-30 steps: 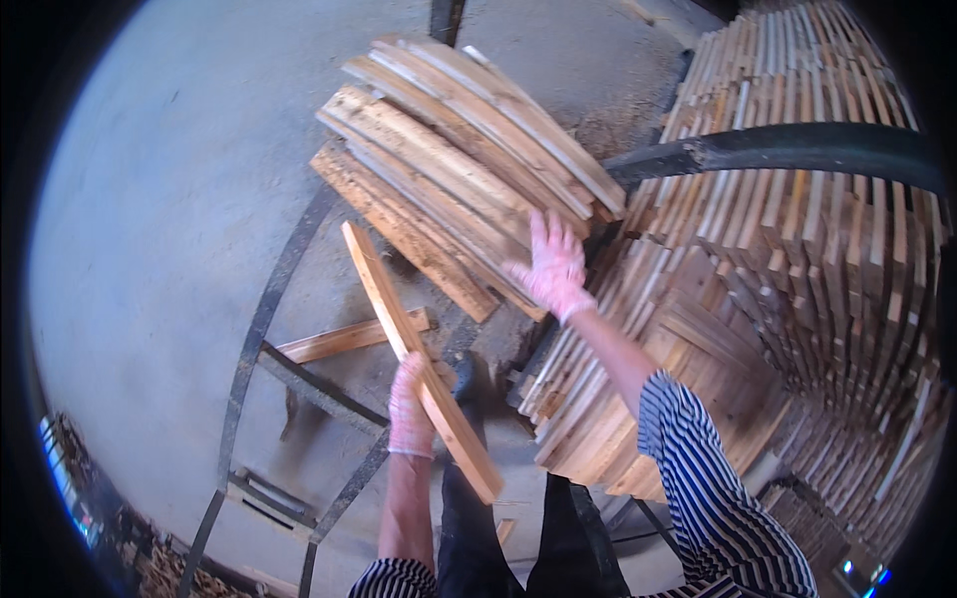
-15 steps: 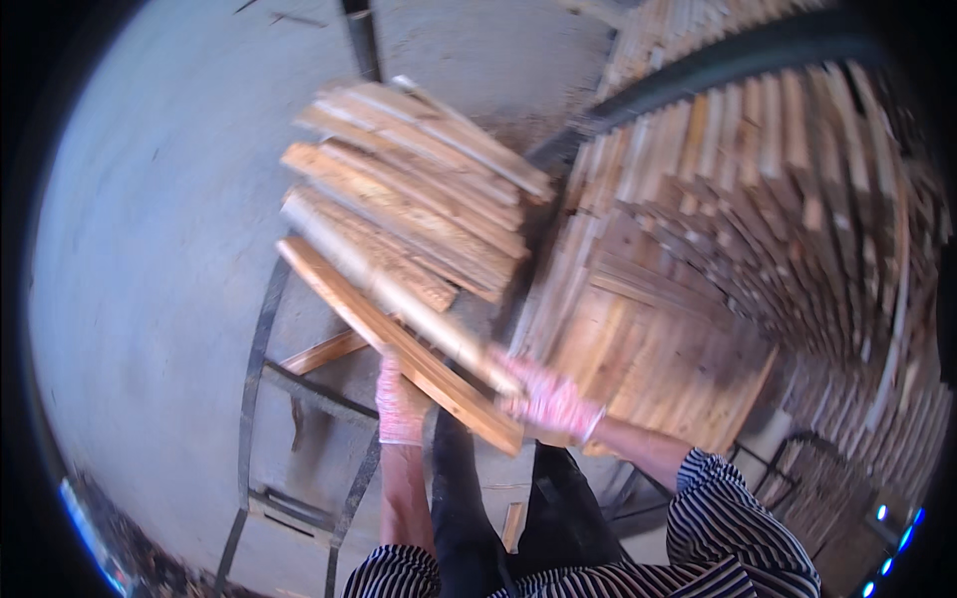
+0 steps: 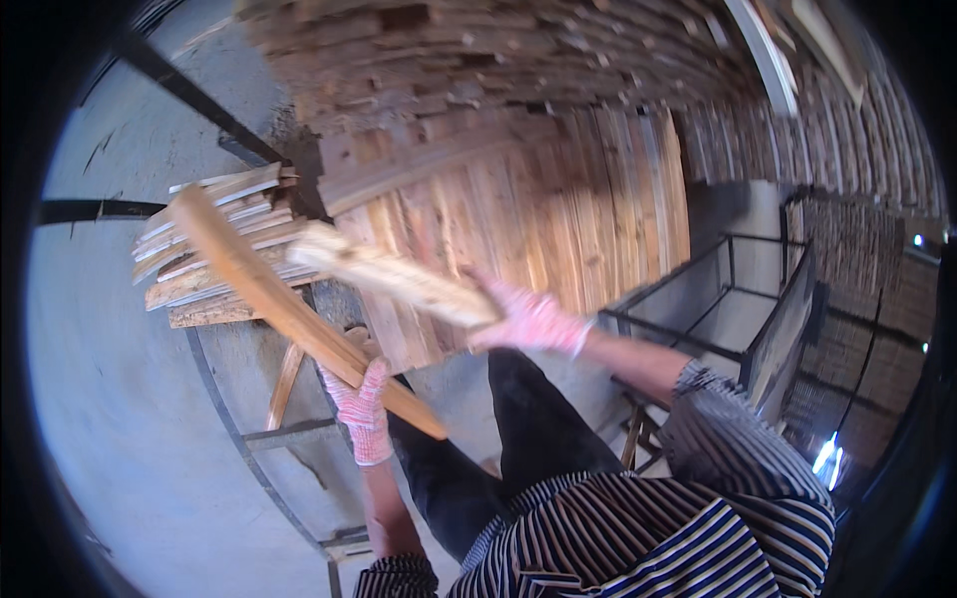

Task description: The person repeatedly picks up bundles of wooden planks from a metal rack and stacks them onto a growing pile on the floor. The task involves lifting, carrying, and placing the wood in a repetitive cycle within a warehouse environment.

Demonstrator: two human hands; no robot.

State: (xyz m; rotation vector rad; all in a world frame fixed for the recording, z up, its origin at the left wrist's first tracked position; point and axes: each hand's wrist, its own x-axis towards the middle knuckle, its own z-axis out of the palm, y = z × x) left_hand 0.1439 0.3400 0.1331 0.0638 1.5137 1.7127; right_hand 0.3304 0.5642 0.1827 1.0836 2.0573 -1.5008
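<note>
My left hand [image 3: 359, 407], in a pink-and-white knit glove, is closed round the lower part of a long orange-brown wooden board [image 3: 269, 289]. That board slants up to the far left. A paler, shorter wooden board [image 3: 394, 277] is gripped near its close end by my gloved right hand [image 3: 530, 317]; motion blurs it. The two boards are apart, the pale one to the right and over the near left part of a layer of boards laid side by side [image 3: 538, 214]. Behind the orange-brown board's far part lies a pile of loose boards [image 3: 214, 234].
High stacks of wood [image 3: 478, 60] rise at the back, with more stacked boards [image 3: 827, 154] at the right. A black metal frame [image 3: 718, 299] stands right of the board layer. Another dark frame [image 3: 289, 434] is at the left. A dark metal bar [image 3: 189, 90] crosses the far left.
My view has swung right, so the board layer now lies in front of me. The two boards, close together before, have spread apart as my right hand carries the pale one rightward.
</note>
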